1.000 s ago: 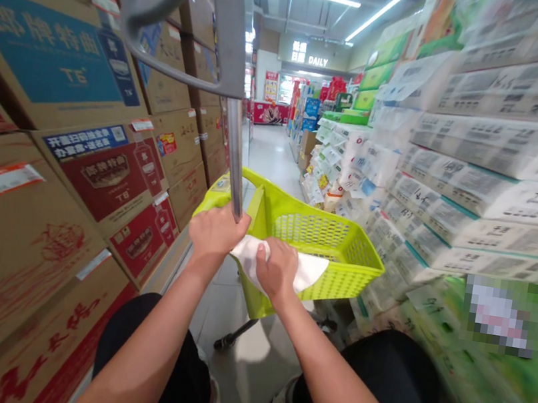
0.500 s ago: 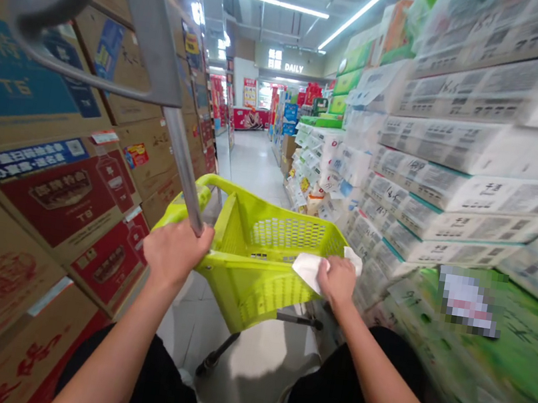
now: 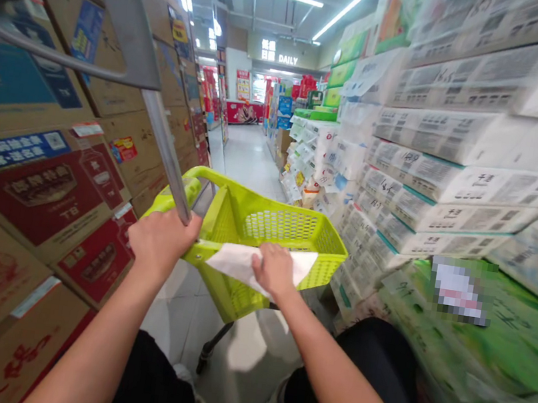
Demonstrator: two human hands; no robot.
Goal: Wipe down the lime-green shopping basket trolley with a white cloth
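Left hand (image 3: pixel 162 238) is clenching the pole (image 3: pixel 166 142), seemingly bracing the basket (image 3: pixel 234 301), while right hand (image 3: pixel 275 268), fingers curled, is grasping white cloth (image 3: pixel 235 262) over its near rim!

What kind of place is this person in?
Most likely a supermarket aisle: a lime-green shopping cart stands between stacked printed cartons on the left and piles of wrapped white packs on the right, with a lit DAILY sign at the far end.

Lime-green basket cart (image 3: pixel 228 300), white cloth (image 3: pixel 234 262) over near rim
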